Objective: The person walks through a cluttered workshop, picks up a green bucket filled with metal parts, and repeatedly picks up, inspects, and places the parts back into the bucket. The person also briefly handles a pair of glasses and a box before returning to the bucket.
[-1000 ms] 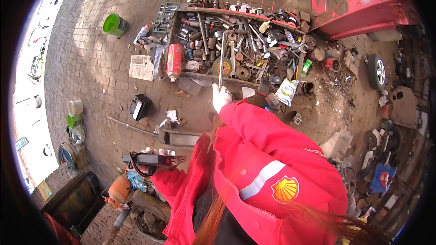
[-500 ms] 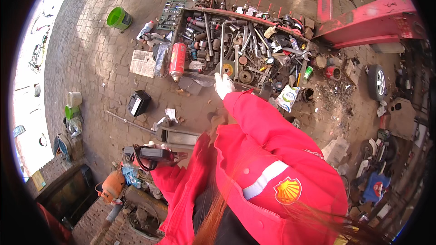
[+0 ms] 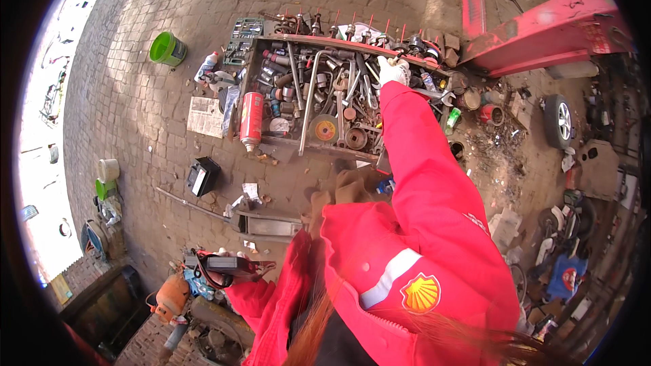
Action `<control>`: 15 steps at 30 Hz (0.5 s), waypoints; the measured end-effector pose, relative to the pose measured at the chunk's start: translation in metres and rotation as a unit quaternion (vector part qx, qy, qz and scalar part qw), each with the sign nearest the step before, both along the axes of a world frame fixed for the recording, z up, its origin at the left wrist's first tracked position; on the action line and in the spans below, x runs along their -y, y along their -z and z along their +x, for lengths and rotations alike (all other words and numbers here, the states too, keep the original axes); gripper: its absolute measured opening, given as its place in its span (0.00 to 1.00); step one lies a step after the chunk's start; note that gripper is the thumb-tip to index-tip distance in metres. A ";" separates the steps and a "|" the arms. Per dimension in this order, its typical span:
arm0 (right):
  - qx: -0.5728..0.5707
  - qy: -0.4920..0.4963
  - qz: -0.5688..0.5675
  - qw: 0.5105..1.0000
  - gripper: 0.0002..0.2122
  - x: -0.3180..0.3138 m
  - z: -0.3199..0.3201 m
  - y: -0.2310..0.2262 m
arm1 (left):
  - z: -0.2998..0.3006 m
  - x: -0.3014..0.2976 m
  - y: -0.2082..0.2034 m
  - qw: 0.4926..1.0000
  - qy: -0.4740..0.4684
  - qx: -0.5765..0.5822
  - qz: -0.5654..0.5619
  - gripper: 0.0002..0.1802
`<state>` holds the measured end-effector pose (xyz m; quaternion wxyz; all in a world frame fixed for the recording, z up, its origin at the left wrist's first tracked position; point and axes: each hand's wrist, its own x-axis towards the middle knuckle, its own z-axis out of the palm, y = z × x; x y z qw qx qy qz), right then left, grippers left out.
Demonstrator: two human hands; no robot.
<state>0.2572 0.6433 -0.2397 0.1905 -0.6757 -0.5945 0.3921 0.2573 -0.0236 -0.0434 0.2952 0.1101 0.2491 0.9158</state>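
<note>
My left hand [image 3: 222, 253], in a pale glove, is closed around a black boxy handheld device [image 3: 230, 266] with a dark cable looping off its left end. My right arm stretches forward, and my white-gloved right hand [image 3: 395, 72] is over the right part of a tool tray [image 3: 278, 141], by its far edge. Whether its fingers grip anything is too small to make out. Wrenches [image 3: 340, 105], sockets and other metal tools fill the tray. A long L-shaped bar [image 3: 309, 105] lies across it, beside a round yellow-centred disc [image 3: 325, 129].
A red spray can [image 3: 251, 120] stands at the tray's left front corner. Red lift beams [image 3: 542, 30] rise at the right, near a wheel [image 3: 559, 122]. A black battery-like box [image 3: 204, 175], a metal channel piece [image 3: 268, 225] and a green bucket [image 3: 167, 49] are on the paved floor.
My right hand has moved from the tray's near edge forward and right, over the tools. The view has shifted slightly. My left hand keeps hold of the black device.
</note>
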 end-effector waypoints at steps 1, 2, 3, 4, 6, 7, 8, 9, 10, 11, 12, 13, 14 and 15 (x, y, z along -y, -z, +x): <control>0.016 -0.008 -0.051 0.999 0.31 -0.016 0.000 0.014 | 0.001 -0.003 0.000 1.000 0.000 0.002 -0.003 0.36; 0.027 0.009 -0.045 0.999 0.26 -0.027 -0.004 0.032 | 0.001 -0.005 -0.001 1.000 0.001 0.004 -0.005 0.36; 0.014 -0.001 -0.033 0.999 0.21 -0.036 -0.003 0.048 | 0.002 -0.007 -0.002 1.000 0.001 0.007 -0.008 0.36; 0.002 -0.011 -0.045 0.999 0.19 -0.043 -0.008 0.065 | 0.003 -0.008 -0.002 1.000 0.000 0.009 -0.009 0.36; 0.053 0.025 -0.009 0.998 0.16 -0.050 -0.015 0.088 | 0.004 -0.011 -0.003 1.000 0.001 0.012 -0.009 0.36; 0.047 0.018 -0.002 0.999 0.17 -0.052 -0.014 0.093 | 0.004 -0.013 -0.003 1.000 0.003 0.012 -0.009 0.36; 0.030 0.012 -0.014 0.999 0.17 -0.050 -0.014 0.094 | 0.004 -0.014 -0.003 1.000 0.005 0.010 -0.009 0.36; 0.014 0.018 -0.025 0.999 0.17 -0.046 -0.007 0.090 | 0.003 -0.015 -0.003 1.000 0.007 0.011 -0.007 0.36; -0.094 0.087 -0.057 0.990 0.16 -0.046 -0.016 0.081 | 0.002 -0.016 -0.003 1.000 0.011 0.009 -0.007 0.36; -0.284 0.057 -0.018 0.957 0.12 -0.029 0.003 0.071 | 0.001 -0.016 -0.003 1.000 0.013 0.010 -0.006 0.36; -0.423 0.088 -0.077 0.899 0.11 -0.023 0.015 0.055 | -0.001 -0.017 -0.003 1.000 0.017 0.007 -0.008 0.36; -0.562 0.088 -0.121 0.814 0.10 -0.014 0.021 0.038 | -0.003 -0.017 -0.003 1.000 0.020 0.007 -0.007 0.36; -0.638 0.074 -0.186 0.743 0.11 -0.006 0.034 0.020 | -0.005 -0.018 -0.003 1.000 0.026 0.006 -0.007 0.36; -0.699 0.064 -0.242 0.670 0.11 0.003 0.048 0.003 | -0.007 -0.018 -0.003 1.000 0.029 0.006 -0.007 0.36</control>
